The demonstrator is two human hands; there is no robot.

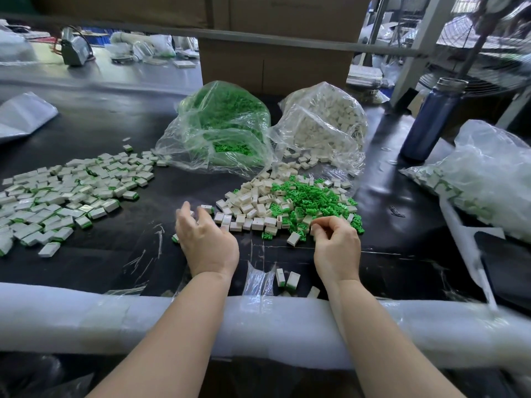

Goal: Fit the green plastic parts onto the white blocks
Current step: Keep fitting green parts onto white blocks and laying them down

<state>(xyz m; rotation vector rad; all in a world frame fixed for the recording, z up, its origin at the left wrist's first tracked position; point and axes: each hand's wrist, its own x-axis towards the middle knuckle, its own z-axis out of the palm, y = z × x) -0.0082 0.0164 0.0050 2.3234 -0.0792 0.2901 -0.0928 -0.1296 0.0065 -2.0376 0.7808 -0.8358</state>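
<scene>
The right hand [336, 242] is pinching a small white block [312, 228] with curled fingers at the near edge of the loose pile of green parts [309, 198] and white blocks [250, 205] lying on the dark surface [120, 116]. The left hand [205, 235] is hovering with fingers spread and relaxed, holding nothing, beside a finished block [207, 208]. Finished pieces [66, 193] are lying spread out well to the left.
</scene>
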